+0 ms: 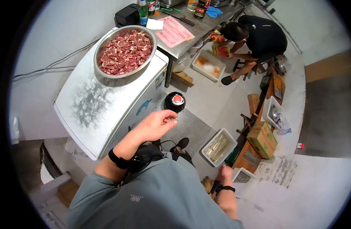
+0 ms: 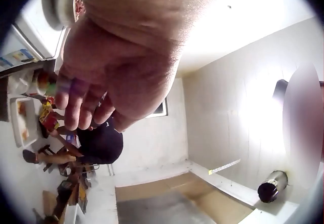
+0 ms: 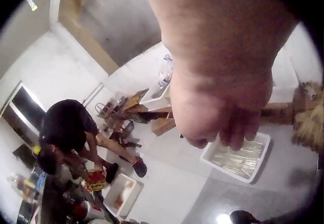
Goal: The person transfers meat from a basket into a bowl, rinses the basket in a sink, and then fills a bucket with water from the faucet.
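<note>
A: What's the bowl (image 1: 145, 68) made of?
B: Metal, by its silvery sheen; the meat (image 1: 124, 53) in it looks moist.
A: And the white cabinet (image 1: 66, 103)?
B: Its top is smooth, except for a dark scuffed patch (image 1: 93, 103) that looks rough. The counter (image 1: 200, 34) is dull metal, and the pink sheet (image 1: 173, 32) is paper.
A: The dark jug (image 1: 170, 105)?
B: Glossy; plastic or glass, I can't tell.
A: The tub (image 1: 230, 138) of sticks?
B: Smooth, pale plastic.
A: And that carton (image 1: 262, 139)?
B: Matt cardboard. The log (image 1: 253, 103) is bare wood; the grey-green shirt (image 1: 164, 191), matt cloth.
</note>
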Tool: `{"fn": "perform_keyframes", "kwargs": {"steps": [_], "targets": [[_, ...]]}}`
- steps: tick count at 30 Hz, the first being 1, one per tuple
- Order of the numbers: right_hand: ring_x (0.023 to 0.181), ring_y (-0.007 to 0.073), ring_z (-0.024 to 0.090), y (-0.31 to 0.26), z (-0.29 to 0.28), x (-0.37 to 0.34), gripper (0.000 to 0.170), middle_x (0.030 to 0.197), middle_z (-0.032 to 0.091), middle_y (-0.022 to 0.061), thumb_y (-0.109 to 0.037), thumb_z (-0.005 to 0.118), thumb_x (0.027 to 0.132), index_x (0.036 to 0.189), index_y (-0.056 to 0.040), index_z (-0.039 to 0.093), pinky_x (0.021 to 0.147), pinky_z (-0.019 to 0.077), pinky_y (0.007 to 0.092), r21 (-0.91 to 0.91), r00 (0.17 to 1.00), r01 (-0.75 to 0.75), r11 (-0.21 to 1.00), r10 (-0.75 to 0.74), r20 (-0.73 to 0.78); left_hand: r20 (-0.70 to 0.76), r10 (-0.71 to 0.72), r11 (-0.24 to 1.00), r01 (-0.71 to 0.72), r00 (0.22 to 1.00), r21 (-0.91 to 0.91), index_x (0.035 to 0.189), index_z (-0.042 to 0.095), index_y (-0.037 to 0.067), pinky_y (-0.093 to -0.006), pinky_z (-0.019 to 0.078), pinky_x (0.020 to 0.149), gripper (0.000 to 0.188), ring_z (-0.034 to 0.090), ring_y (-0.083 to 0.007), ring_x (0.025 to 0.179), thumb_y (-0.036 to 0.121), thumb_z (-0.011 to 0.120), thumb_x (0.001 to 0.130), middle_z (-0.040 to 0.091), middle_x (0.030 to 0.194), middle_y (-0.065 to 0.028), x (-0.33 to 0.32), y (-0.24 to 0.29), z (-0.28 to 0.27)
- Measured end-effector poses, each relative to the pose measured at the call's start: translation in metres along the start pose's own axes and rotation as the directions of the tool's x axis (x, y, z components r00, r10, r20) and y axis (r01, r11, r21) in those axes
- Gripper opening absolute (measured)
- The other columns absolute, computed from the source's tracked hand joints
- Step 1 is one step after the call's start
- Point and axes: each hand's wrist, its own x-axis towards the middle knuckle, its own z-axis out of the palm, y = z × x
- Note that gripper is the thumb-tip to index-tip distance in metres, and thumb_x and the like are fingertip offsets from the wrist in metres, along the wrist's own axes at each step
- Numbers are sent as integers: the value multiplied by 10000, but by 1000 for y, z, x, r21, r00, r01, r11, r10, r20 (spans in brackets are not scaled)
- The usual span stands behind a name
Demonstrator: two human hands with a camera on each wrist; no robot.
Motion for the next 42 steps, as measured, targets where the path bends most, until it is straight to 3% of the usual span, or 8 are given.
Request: {"fn": "perform_keyframes", "kwargs": {"steps": [4,6,8,15,20,22,24,42], "targets": [[530,223,541,-12,24,-1,164,647,520,78,-143,564,834,732,-18,535,411,374,316,-128,999,-4,992,-1,-42,-22,-7,1000,8,1000,21,1125,589,-7,-284,489,798,302,614,-147,880,182,594,889,665,983,-95,8,12,-4],[590,231,597,15,2,51,154,726,577,97,-159,570,845,805,-11,560,427,411,315,-373,953,280,884,-207,223,-47,-29,999,28,998,-18,1128,586,-8,-284,489,799,303,616,-147,888,181,593,890,666,988,-93,14,15,-2],[613,223,608,-35,20,9,154,756,586,100,-162,573,852,829,-10,559,429,416,314,-158,999,-41,987,42,7,-66,-36,999,35,997,-21,1125,583,-14,-287,489,803,305,618,-149,900,186,587,896,666,999,-91,20,17,1],[607,247,609,-63,1,48,253,724,631,149,-163,581,854,813,85,608,488,428,360,-118,1000,-25,993,23,-19,-70,-1,999,4,998,35,1118,584,-22,-301,491,812,307,621,-162,904,185,581,891,661,1006,-103,41,32,18],[510,205,519,-67,6,71,169,669,533,72,-159,575,849,744,-41,515,414,360,310,-88,999,15,996,-11,41,-98,-2,1000,5,995,26,1111,597,-11,-306,498,806,307,640,-183,906,197,585,885,670,990,-116,53,27,27],[537,223,556,-80,11,61,189,661,593,147,-115,604,832,765,62,599,453,390,320,-14,999,-18,1000,18,40,-110,29,997,-21,994,69,1104,600,-10,-301,499,798,305,642,-182,891,205,596,888,669,970,-124,53,30,29],[493,209,505,-80,14,71,178,634,527,65,-196,566,842,734,-55,544,404,359,340,-56,998,-48,997,50,35,-116,29,997,-21,993,69,1099,600,-11,-302,500,788,301,639,-181,869,206,597,891,667,948,-120,55,33,30],[533,214,550,-96,7,83,170,609,530,86,-91,567,822,673,-16,530,395,351,328,-75,987,-22,997,34,158,-84,99,988,-88,991,128,1121,574,-15,-375,506,815,368,646,-275,935,281,560,904,646,1017,-182,57,24,39]]}}
